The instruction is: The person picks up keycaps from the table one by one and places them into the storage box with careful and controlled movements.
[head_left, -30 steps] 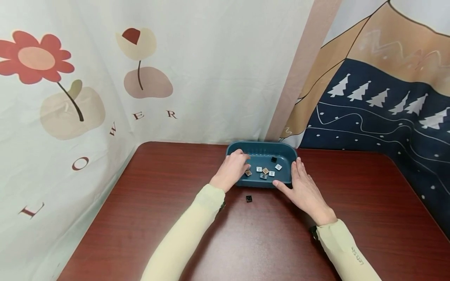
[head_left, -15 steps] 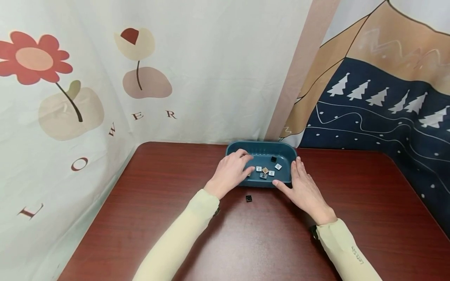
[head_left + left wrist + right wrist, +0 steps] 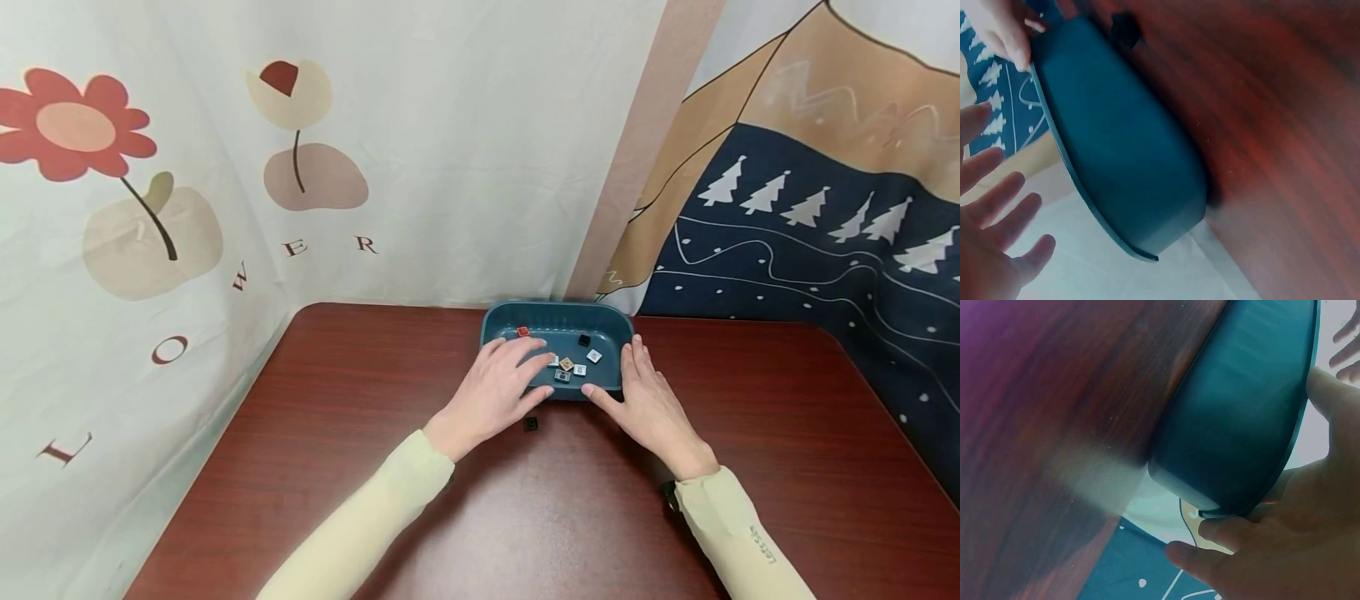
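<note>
A dark blue plastic tray [image 3: 558,314] stands at the far edge of the table. In it lie several small square pieces that look like keycaps: a red one [image 3: 522,332], a black one [image 3: 584,340], a tan one [image 3: 566,364], white ones [image 3: 594,356] and a grey one [image 3: 562,377]. My left hand [image 3: 491,396], fingers spread and holding nothing, hovers over the tray's front left corner. My right hand [image 3: 654,408] holds the front right corner, thumb at the front rim and fingers along the right end, as the right wrist view also shows.
One black square piece [image 3: 531,424] lies on the reddish-brown table [image 3: 360,375] just in front of the tray, close to my left hand. Printed curtains [image 3: 465,167] hang directly behind the table's far edge.
My left hand has drawn back toward the front of the tray and its fingers have spread. The red piece has come into view; a tan piece at left is now covered. My right hand stays put.
</note>
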{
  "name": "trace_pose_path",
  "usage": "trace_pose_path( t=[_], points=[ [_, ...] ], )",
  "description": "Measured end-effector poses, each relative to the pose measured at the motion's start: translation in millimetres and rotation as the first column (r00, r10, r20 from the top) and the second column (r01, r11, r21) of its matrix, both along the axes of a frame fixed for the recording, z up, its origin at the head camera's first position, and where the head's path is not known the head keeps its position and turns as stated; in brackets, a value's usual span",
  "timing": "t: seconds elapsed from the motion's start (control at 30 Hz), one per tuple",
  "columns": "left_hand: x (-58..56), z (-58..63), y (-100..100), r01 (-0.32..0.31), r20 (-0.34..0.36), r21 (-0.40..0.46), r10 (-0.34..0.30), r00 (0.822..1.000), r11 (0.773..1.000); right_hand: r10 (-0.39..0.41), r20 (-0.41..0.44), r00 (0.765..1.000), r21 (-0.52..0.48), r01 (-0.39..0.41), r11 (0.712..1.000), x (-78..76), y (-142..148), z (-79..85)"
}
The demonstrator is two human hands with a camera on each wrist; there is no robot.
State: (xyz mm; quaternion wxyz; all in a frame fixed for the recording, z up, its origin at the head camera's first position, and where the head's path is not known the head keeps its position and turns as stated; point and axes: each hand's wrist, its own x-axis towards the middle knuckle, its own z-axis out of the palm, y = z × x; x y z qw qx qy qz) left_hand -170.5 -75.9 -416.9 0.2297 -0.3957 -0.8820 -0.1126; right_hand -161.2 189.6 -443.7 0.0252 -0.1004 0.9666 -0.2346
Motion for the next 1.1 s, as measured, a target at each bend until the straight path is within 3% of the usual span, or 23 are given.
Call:
trace_pose_path(
  t=[0.17,0.43,0.57,0.8,1.1],
  points=[
    [12.4,-6.3,-1.0,0.088,-0.063,-0.023,-0.089,0.994,0.996,-0.002,-0.003,1.0,-0.002,0.002,1.0,-0.4,-0.1,0.2],
    [28.3,-14.5,-1.5,0.131,0.004,-0.131,-0.132,0.991,0.983,-0.006,0.0,1.0,-0.009,0.006,1.0,0.1,-0.5,0.1],
    [31.8,-19.5,-2.9,0.132,0.06,-0.213,-0.122,0.991,0.968,-0.009,0.011,1.0,-0.009,0.009,1.0,0.4,-0.5,0.1],
    [34.2,-26.4,-1.6,0.103,0.166,-0.352,-0.046,0.985,0.93,-0.013,0.023,1.0,-0.009,0.013,1.0,0.3,-0.1,-0.4],
    [32.1,-32.8,5.4,0.076,0.189,-0.453,0.012,0.982,0.888,-0.013,0.023,1.0,-0.008,0.014,1.0,0.1,-0.2,0.9]
  ],
)
